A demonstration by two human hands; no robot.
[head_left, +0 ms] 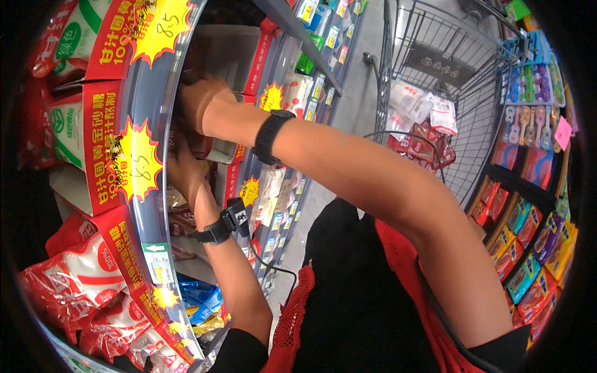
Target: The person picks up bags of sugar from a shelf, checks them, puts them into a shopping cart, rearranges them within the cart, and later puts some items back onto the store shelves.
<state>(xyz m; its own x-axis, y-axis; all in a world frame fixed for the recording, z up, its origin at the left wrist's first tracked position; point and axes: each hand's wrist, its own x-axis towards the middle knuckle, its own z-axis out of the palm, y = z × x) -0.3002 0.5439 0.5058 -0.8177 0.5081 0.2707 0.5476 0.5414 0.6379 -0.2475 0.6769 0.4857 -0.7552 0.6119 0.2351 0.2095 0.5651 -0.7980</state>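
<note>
Both my hands reach into a supermarket shelf on the left, below the clear price rail [161, 154] of the tier above. My right hand [200, 95] is blurred, beside an open grey-and-red display box [233, 53]; its fingertips are in shadow. Lower down, my left hand [185, 172] is partly hidden behind the rail, close to dark red packets [182, 219]. Whether either hand grips something cannot be made out. A black strap [270, 137] circles my right wrist, and a black strap with a small device [235, 218] is on my left.
Red-and-white plastic packets [79, 275] fill red cardboard trays [100, 149] on the nearer tier. Behind, a wire shopping cart [471, 112] holds white packets [410, 100] and dark red bags [422, 144]. Snack packets [536, 279] line the right-hand shelf. A cable [275, 268] hangs from my left wrist.
</note>
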